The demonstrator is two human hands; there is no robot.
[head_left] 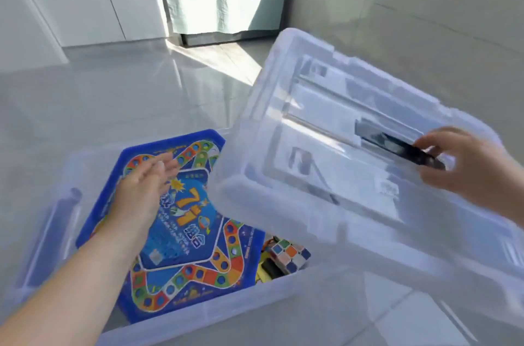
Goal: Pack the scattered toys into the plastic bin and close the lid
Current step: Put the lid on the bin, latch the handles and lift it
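The toys look packed, so the step now is the lid. The person's R hand (465, 167) has its fingers curled round a dark bar (397, 144) on the lid (326, 147) and holds the lid up in the air, tipped. The lid stretches away from that hand toward the L hand, and its low corner hangs over the bin (198, 314).

The L hand (147, 184) is open, fingers straight, holding nothing. It sits right over the blue game board (198, 266). Can't tell if it touches the board or just floats above it.

The board lies under the L hand, inside the bin, and fills most of it. Past the board, on the side nearer the R hand, a color cube (289, 255) and a yellow toy (265, 269) are tucked in the gap, below the lid's edge.

The bin is see-through plastic w/ a pale blue look and sits on the shiny floor (113, 96). The lid is the same clear stuff w/ ridges, and it's blurry.

Next, prob.: the L hand must get out of the bin, maybe grab the lid's free side. Then the lid has to go flat, line up w/ the rim all round, and get pushed down till it shuts. The board looks low enough not to block it, but that's a guess.
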